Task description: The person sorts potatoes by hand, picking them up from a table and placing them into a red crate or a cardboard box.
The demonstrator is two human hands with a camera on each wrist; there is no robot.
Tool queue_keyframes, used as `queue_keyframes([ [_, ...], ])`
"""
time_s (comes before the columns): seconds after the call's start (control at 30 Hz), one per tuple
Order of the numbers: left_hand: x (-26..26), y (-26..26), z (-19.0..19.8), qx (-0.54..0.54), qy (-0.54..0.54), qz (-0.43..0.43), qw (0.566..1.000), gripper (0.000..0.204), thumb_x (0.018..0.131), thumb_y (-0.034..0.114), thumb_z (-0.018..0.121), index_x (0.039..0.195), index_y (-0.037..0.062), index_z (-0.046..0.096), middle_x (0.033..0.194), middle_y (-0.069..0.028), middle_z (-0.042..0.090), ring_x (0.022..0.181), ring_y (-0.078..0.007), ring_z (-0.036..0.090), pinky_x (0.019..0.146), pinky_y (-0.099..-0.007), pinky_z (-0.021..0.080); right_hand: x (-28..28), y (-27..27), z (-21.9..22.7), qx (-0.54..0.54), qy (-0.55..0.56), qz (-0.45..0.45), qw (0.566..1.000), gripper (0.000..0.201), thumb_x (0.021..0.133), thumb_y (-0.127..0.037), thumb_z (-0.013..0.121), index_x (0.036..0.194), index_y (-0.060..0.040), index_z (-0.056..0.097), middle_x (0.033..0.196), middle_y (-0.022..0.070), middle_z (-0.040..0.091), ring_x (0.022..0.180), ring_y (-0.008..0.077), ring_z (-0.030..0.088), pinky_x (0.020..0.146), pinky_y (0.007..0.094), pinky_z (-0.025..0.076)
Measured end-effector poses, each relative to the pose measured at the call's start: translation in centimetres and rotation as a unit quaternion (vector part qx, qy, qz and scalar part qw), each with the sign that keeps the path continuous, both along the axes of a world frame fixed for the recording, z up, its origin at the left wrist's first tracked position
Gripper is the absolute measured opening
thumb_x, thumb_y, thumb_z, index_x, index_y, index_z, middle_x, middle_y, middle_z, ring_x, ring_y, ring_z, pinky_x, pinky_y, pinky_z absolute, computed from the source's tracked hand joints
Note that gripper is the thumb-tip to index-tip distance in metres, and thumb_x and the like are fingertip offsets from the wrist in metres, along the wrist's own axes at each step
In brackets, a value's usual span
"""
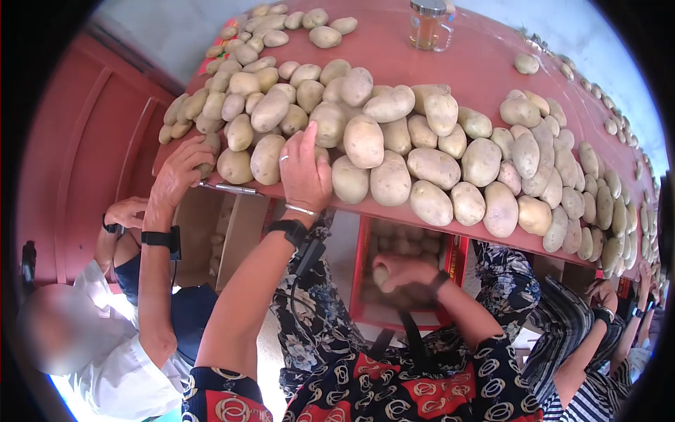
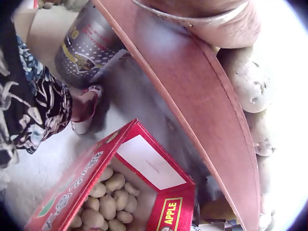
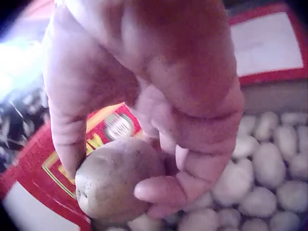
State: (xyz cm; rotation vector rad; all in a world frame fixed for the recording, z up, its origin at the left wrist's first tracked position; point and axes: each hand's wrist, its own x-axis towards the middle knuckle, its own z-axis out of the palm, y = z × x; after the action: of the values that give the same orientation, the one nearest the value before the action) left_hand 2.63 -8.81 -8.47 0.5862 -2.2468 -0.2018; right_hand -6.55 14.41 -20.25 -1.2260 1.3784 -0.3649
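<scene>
In the head view my left hand [image 1: 306, 176] lies at the table's front edge, its fingers straight against the potatoes. Its fingertips meet a brown potato [image 1: 328, 124] in the front of the heap. Only the heel of that hand and a bangle [image 2: 202, 20] show in the left wrist view. Below the table edge, my right hand [image 1: 410, 273] grips one potato [image 3: 118, 178] between thumb and curled fingers. It hangs over an open red cardboard box [image 2: 132, 126], with several potatoes [image 2: 108, 207] lying inside.
Potatoes [image 1: 430, 165] are heaped along the red table [image 1: 380, 53]. A glass mug [image 1: 427, 28] stands at the back. On the left, another person's hand [image 1: 184, 165] holds a potato above another carton [image 1: 242, 232]. More people sit to the right. A grey bucket [image 2: 89, 45] stands under the table.
</scene>
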Motion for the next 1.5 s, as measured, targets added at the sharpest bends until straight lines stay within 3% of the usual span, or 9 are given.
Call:
queue_keyframes([
  [0.27,-0.3,-0.1,-0.6,-0.016,0.029,0.004,0.999,0.058,0.074,0.01,0.051,0.131,0.0039,0.04,0.109,-0.0205,0.051,0.104,-0.0366,0.048,0.092,-0.0463,0.036,-2.2,-1.2,20.2,-0.232,0.009,-0.19,0.954,0.051,0.066,-0.018,0.068,0.112,-0.0081,0.048,0.098,0.0123,0.058,0.092,0.0204,0.058,0.082,0.0324,0.046],
  [0.37,-0.3,-0.1,-0.6,-0.006,0.038,-0.005,0.999,0.058,0.074,0.011,0.052,0.13,0.005,0.04,0.109,-0.0203,0.051,0.104,-0.0368,0.048,0.092,-0.0461,0.036,-5.5,-3.2,22.5,-0.308,0.152,-0.318,0.884,0.051,0.065,-0.017,0.065,0.113,-0.0061,0.049,0.101,0.0155,0.06,0.095,0.0269,0.058,0.084,0.035,0.045],
  [0.5,-0.3,0.1,-0.5,0.003,0.031,0.011,0.999,0.057,0.074,0.011,0.052,0.13,0.0056,0.04,0.109,-0.0203,0.05,0.104,-0.0372,0.048,0.092,-0.046,0.037,-8.7,-6.8,22.6,-0.336,0.375,-0.308,0.807,0.049,0.066,-0.017,0.065,0.112,-0.0054,0.051,0.109,0.0181,0.056,0.1,0.0363,0.055,0.084,0.0412,0.045],
  [0.8,-0.4,-0.5,-1.1,-0.026,0.038,0.0,0.999,0.055,0.076,0.01,0.049,0.129,0.0027,0.041,0.106,-0.0214,0.052,0.097,-0.0386,0.048,0.087,-0.0453,0.039,-9.7,-8.2,19.8,-0.295,0.461,-0.277,0.789,0.036,0.071,-0.018,0.068,0.103,-0.0052,0.058,0.094,0.0149,0.062,0.088,0.0295,0.06,0.078,0.0377,0.047],
  [1.0,-0.6,-0.6,-1.3,-0.054,0.063,-0.024,0.996,0.051,0.078,0.012,0.048,0.128,0.0034,0.043,0.102,-0.0199,0.054,0.094,-0.0368,0.05,0.086,-0.0449,0.038,-6.9,-2.7,22.7,-0.284,0.063,-0.302,0.908,0.024,0.08,-0.025,0.067,0.09,-0.0031,0.062,0.08,0.0031,0.063,0.065,0.0072,0.055,0.061,0.0217,0.046],
  [1.1,-0.7,-1.0,-1.3,-0.064,0.068,-0.02,0.995,0.051,0.078,0.012,0.047,0.129,0.0041,0.042,0.101,-0.0196,0.055,0.094,-0.036,0.05,0.086,-0.0446,0.038,-6.1,0.2,19.0,-0.1,-0.052,-0.203,0.973,0.024,0.084,-0.027,0.063,0.087,-0.0036,0.062,0.078,0.0013,0.062,0.064,0.0073,0.055,0.057,0.022,0.045],
  [1.3,-0.6,-0.9,-1.4,-0.063,0.052,-0.017,0.997,0.053,0.079,0.013,0.046,0.13,0.0049,0.041,0.102,-0.0197,0.055,0.096,-0.0356,0.051,0.086,-0.044,0.038,-4.7,0.8,4.2,0.147,0.088,-0.09,0.981,0.023,0.083,-0.016,0.056,0.098,0.0008,0.06,0.083,0.0068,0.063,0.067,0.0146,0.059,0.06,0.028,0.048],
  [1.4,-0.6,-1.0,-1.4,-0.066,0.047,-0.02,0.997,0.053,0.079,0.013,0.046,0.13,0.0034,0.041,0.103,-0.0197,0.054,0.096,-0.0359,0.05,0.086,-0.0442,0.038,-5.9,1.4,-4.3,-0.05,0.275,-0.117,0.953,0.022,0.08,-0.014,0.056,0.097,-0.0005,0.061,0.085,0.0098,0.065,0.071,0.0219,0.062,0.064,0.0324,0.049],
  [1.5,-0.6,-1.1,-1.3,-0.05,0.041,-0.023,0.998,0.054,0.075,0.013,0.049,0.128,0.0032,0.042,0.099,-0.0178,0.055,0.095,-0.0333,0.05,0.089,-0.0448,0.037,-5.4,-0.1,-9.3,0.001,0.273,-0.082,0.959,0.022,0.077,-0.012,0.057,0.095,-0.002,0.063,0.088,0.0128,0.066,0.078,0.0265,0.064,0.068,0.0352,0.05],
])
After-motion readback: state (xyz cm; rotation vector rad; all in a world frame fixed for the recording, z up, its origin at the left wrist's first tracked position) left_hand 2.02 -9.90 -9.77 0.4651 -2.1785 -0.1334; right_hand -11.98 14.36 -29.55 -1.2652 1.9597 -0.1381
